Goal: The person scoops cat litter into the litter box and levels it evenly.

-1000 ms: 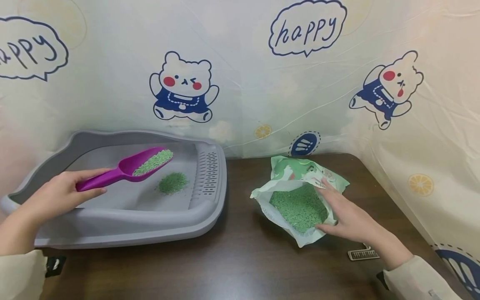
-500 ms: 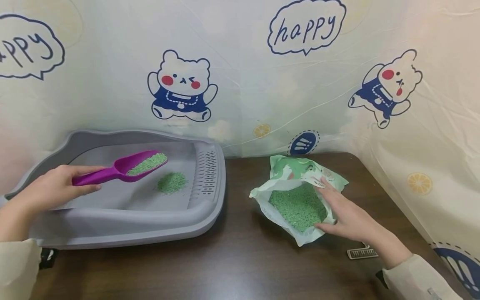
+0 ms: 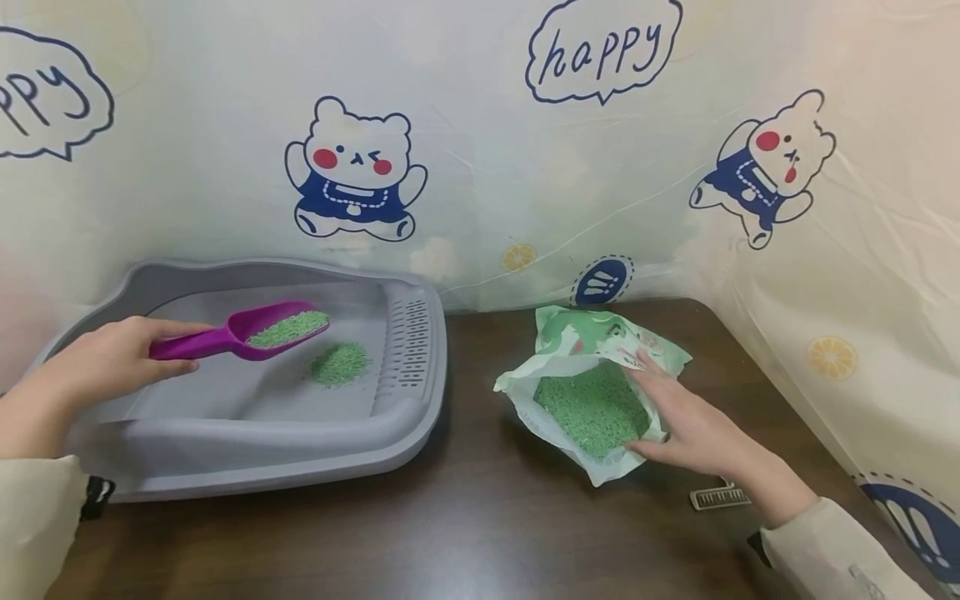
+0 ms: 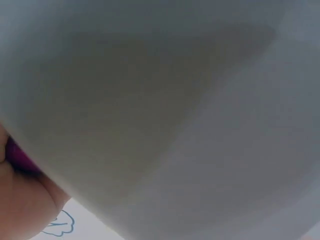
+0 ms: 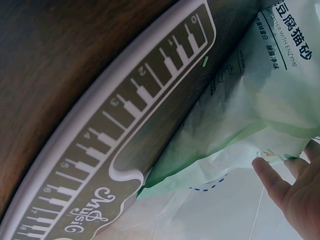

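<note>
Left: my grip clamps the scoop, drifted slightly toward 9 o'clock over the tray at 10 o'clock | pellets aboard, seemingly unpoured | Right: my grip, fingers apart, touches bag, 1 o'clock

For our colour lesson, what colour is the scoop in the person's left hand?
The scoop is purple, seen best in the head view.

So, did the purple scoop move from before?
Yes, a little. In the head view, the tip of the purple scoop has shifted left and lower against the green pile in the grey tray.
</note>
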`<control>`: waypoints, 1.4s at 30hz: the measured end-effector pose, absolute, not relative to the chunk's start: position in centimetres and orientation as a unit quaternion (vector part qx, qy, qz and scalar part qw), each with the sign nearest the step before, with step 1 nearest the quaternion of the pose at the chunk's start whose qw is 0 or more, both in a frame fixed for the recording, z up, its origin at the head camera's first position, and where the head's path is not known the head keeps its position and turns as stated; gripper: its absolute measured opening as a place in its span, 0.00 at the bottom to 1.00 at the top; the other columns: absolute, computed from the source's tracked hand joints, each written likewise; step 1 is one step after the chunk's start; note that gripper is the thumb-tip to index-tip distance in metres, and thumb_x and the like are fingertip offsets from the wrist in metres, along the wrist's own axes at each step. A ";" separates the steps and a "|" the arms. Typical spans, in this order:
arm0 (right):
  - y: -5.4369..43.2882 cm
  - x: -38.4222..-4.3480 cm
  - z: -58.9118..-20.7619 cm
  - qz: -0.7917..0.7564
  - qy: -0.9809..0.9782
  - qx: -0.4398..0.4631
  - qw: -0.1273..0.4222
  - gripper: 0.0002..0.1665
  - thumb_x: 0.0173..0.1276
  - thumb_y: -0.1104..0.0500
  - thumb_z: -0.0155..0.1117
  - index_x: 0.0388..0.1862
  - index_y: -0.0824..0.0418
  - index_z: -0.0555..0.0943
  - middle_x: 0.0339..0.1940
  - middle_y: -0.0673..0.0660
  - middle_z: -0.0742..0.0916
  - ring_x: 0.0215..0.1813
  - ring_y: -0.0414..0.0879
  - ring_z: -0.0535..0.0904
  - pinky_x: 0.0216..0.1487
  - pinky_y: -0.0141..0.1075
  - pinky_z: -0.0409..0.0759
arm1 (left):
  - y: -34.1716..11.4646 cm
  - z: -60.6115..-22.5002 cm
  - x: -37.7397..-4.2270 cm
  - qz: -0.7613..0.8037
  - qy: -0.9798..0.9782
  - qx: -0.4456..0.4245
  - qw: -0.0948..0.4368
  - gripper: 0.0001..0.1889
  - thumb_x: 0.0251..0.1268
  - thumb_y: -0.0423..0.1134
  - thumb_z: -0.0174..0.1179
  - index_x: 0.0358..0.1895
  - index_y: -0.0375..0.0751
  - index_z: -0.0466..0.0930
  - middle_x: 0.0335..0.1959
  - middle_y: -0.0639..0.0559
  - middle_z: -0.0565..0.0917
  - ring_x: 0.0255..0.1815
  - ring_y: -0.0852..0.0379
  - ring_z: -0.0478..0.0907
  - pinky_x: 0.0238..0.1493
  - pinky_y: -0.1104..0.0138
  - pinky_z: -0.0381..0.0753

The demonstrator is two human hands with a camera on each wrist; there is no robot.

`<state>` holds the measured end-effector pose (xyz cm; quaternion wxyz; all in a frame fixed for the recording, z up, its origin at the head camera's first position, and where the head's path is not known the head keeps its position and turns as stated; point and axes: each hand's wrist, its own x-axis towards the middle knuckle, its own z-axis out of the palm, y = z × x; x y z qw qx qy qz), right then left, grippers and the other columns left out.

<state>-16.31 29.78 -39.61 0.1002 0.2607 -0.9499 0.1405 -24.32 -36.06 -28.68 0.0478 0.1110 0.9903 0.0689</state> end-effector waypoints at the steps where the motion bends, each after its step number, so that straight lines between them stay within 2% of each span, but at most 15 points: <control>1: 29.8 -16.4 -39.6 0.136 -0.951 0.260 0.100 0.65 0.50 0.46 0.80 0.80 0.58 0.54 0.80 0.64 0.62 0.80 0.61 0.56 0.66 0.55 0.70 | -36.1 -28.7 -24.4 0.069 0.990 0.111 0.049 0.33 0.56 0.47 0.71 0.63 0.35 0.76 0.30 0.52 0.81 0.34 0.51 0.70 0.28 0.63 0.65; 5: 29.7 -16.6 -39.4 0.137 -0.951 0.261 0.095 0.65 0.50 0.46 0.80 0.80 0.58 0.54 0.80 0.64 0.62 0.80 0.61 0.56 0.67 0.56 0.70 | -36.2 -28.8 -24.4 0.061 0.991 0.108 0.053 0.32 0.55 0.47 0.72 0.61 0.33 0.77 0.30 0.53 0.83 0.35 0.49 0.71 0.28 0.63 0.65; 15: 29.7 -16.1 -39.4 0.145 -0.952 0.253 0.092 0.65 0.50 0.47 0.80 0.81 0.56 0.53 0.80 0.64 0.61 0.80 0.62 0.56 0.67 0.57 0.69 | -35.8 -28.1 -24.5 0.006 0.992 0.117 0.048 0.28 0.54 0.43 0.73 0.58 0.37 0.81 0.28 0.53 0.83 0.31 0.51 0.70 0.26 0.62 0.65; 21: 29.7 -16.1 -39.4 0.141 -0.955 0.247 0.089 0.64 0.50 0.46 0.80 0.80 0.57 0.54 0.80 0.63 0.62 0.80 0.61 0.56 0.71 0.45 0.64 | -35.5 -27.8 -25.0 -0.015 0.991 0.124 0.050 0.27 0.52 0.40 0.74 0.57 0.38 0.82 0.29 0.50 0.84 0.29 0.51 0.71 0.26 0.62 0.67; 27: 29.6 -16.2 -39.5 0.140 -0.955 0.245 0.087 0.64 0.51 0.46 0.80 0.81 0.56 0.53 0.80 0.62 0.62 0.80 0.60 0.56 0.69 0.51 0.68 | -35.1 -26.8 -25.3 -0.029 0.988 0.140 0.051 0.25 0.53 0.38 0.72 0.57 0.41 0.83 0.30 0.50 0.85 0.29 0.52 0.71 0.27 0.62 0.65; 31: 29.7 -16.1 -39.6 0.142 -0.955 0.245 0.089 0.64 0.51 0.46 0.80 0.80 0.57 0.54 0.80 0.63 0.61 0.80 0.60 0.56 0.73 0.36 0.59 | -34.9 -26.2 -25.1 -0.031 0.988 0.143 0.055 0.24 0.53 0.37 0.72 0.57 0.40 0.83 0.30 0.51 0.85 0.29 0.52 0.71 0.28 0.61 0.65; 35: 29.8 -16.1 -39.7 0.149 -0.952 0.249 0.091 0.64 0.51 0.47 0.80 0.80 0.57 0.54 0.80 0.64 0.61 0.80 0.60 0.55 0.70 0.21 0.45 | -34.9 -25.9 -25.1 -0.030 0.987 0.147 0.061 0.24 0.52 0.36 0.72 0.56 0.39 0.83 0.30 0.51 0.85 0.29 0.53 0.72 0.28 0.62 0.66; 38: 29.8 -16.2 -39.7 0.154 -0.950 0.255 0.094 0.64 0.50 0.48 0.80 0.80 0.57 0.54 0.80 0.64 0.62 0.80 0.61 0.55 0.69 0.18 0.41 | -34.9 -25.7 -25.1 -0.029 0.986 0.152 0.062 0.24 0.52 0.35 0.72 0.56 0.38 0.84 0.29 0.52 0.84 0.28 0.54 0.71 0.28 0.63 0.66; 42: 29.8 -16.2 -39.7 0.156 -0.949 0.256 0.095 0.64 0.50 0.49 0.80 0.80 0.57 0.54 0.80 0.65 0.61 0.80 0.61 0.55 0.68 0.17 0.41 | -34.9 -25.4 -25.1 -0.022 0.987 0.145 0.067 0.25 0.52 0.34 0.73 0.56 0.36 0.83 0.27 0.53 0.82 0.28 0.54 0.71 0.28 0.63 0.67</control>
